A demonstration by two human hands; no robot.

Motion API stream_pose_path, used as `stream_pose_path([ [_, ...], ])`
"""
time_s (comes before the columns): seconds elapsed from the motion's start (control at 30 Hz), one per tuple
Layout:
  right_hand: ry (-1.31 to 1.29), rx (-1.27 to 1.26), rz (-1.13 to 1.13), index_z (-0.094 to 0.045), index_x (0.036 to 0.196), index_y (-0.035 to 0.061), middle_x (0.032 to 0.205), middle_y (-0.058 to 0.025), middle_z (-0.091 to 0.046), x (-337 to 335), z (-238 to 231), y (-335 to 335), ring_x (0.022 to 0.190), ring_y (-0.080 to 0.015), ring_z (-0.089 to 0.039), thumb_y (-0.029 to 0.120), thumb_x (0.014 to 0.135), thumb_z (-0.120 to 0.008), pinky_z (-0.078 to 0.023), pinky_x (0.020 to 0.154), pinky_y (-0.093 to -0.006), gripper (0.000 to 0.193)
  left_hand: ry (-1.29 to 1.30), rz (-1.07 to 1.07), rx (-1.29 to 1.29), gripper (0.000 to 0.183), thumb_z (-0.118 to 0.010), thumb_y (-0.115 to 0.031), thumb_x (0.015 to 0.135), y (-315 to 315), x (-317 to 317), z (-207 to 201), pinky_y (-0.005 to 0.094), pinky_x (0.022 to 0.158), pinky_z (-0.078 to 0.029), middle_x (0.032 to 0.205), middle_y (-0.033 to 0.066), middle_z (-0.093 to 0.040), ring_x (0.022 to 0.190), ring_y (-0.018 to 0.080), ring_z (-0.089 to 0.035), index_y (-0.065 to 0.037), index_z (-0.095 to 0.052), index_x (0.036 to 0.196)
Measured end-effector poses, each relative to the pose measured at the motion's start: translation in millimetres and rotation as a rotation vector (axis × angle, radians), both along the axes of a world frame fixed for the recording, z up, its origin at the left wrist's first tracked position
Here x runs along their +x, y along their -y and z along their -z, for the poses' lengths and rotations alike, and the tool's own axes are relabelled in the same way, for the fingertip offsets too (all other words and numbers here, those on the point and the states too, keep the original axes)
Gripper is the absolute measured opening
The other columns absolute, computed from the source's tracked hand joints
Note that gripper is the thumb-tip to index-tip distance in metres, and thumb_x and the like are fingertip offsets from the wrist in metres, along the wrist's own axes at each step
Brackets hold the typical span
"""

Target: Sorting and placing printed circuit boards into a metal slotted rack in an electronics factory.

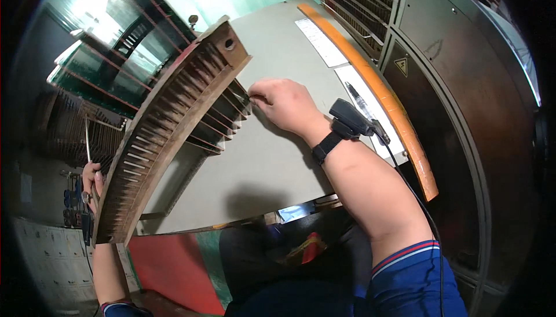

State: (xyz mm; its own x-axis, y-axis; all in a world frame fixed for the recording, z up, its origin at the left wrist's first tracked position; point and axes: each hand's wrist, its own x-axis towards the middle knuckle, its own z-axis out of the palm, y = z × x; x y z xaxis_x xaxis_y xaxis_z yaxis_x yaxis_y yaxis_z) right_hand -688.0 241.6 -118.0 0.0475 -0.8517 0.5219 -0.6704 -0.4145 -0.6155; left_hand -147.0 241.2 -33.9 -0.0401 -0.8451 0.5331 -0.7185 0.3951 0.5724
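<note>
Sheets, dark, glossy and thin (230,107), stand spaced apart left of centre, jutting from both sides of a long brown slotted frame (236,56) that runs from 11 o'clock to between 8 and 9. We judge that its narrow slots keep the faces from rubbing. Just above centre, toward 12 o'clock, our right hand (282,101) bends its fingers together at the sheets' near corner, seemingly pinching one; coming in by the edge probably spares the glossy faces. Between 8 and 9 o'clock, our left hand (92,179) sits beside the frame, next to a thin pale rod (88,137); the frame hides part of it, so we cannot tell whether its fingers grip anything.

Beneath lies a grey smooth counter (272,172), with white printed papers (320,42) at 1 o'clock and an orange curved edge strip (370,74) sweeping from 1 to past 3. A dark metal cabinet (440,79) closes off 2 o'clock. Our right forearm and the black cable (414,192) from its strapped black wrist device (349,119) cross the counter's right side, covering some paper.
</note>
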Motion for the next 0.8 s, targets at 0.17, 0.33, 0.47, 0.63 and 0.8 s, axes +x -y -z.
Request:
stream_pose_path([
  [0.17, 0.053, 0.168, -0.033, -0.071, 0.093, 0.0100, 0.088, -0.0137, -0.069, 7.0, -9.8, 3.2, 0.085, -0.0331, -0.066, 0.021, 0.087, -0.066, -0.052, 0.075, -0.0401, 0.014, 0.074, 0.093, -0.084, 0.014, -0.047, -0.011, 0.101, 2.1, 41.4, -4.9, 0.0409, 0.110, -0.030, 0.115, 0.0152, -0.056, 0.118, 0.0279, -0.050, 0.002, -0.051, 0.102],
  [0.33, 0.024, 0.144, -0.069, -0.071, 0.092, 0.0085, 0.086, -0.0140, -0.069, 2.2, -6.1, 5.1, 0.085, -0.0335, -0.065, 0.023, 0.085, -0.067, -0.051, 0.075, -0.0408, 0.017, 0.215, 0.105, -0.220, 0.010, -0.051, -0.008, 0.099, -12.7, -27.3, -17.4, 0.0454, 0.109, -0.032, 0.112, 0.0144, -0.057, 0.118, 0.0300, -0.051, 0.000, -0.049, 0.092],
  [0.47, -0.022, 0.129, -0.053, -0.072, 0.092, 0.0092, 0.088, -0.0149, -0.070, 4.3, -7.5, 6.1, 0.085, -0.0344, -0.066, 0.026, 0.085, -0.068, -0.052, 0.075, -0.0417, 0.018, 0.249, 0.130, -0.248, 0.009, -0.053, -0.007, 0.097, -17.3, -36.1, -24.5, 0.0491, 0.108, -0.036, 0.106, 0.0139, -0.058, 0.109, 0.0300, -0.055, -0.001, -0.050, 0.092],
  [0.63, -0.020, 0.197, -0.022, -0.071, 0.095, 0.0084, 0.091, -0.0160, -0.070, 4.2, -11.7, -0.3, 0.087, -0.0354, -0.066, 0.025, 0.086, -0.066, -0.053, 0.078, -0.0417, 0.019, 0.289, 0.099, -0.299, 0.012, -0.058, -0.009, 0.094, -18.6, -44.8, -24.1, 0.0445, 0.102, -0.040, 0.107, 0.0166, -0.059, 0.112, 0.0345, -0.055, 0.001, -0.051, 0.090],
  [0.8, -0.069, 0.132, 0.103, -0.070, 0.097, 0.0083, 0.091, -0.0171, -0.070, 2.5, -58.0, -31.3, 0.089, -0.0366, -0.067, 0.022, 0.090, -0.062, -0.053, 0.078, -0.0431, 0.018, 0.339, 0.120, -0.335, 0.018, -0.063, -0.006, 0.089, -26.6, -46.0, -37.9, 0.0460, 0.099, -0.043, 0.097, 0.0174, -0.058, 0.105, 0.0383, -0.056, 0.000, -0.047, 0.084],
])
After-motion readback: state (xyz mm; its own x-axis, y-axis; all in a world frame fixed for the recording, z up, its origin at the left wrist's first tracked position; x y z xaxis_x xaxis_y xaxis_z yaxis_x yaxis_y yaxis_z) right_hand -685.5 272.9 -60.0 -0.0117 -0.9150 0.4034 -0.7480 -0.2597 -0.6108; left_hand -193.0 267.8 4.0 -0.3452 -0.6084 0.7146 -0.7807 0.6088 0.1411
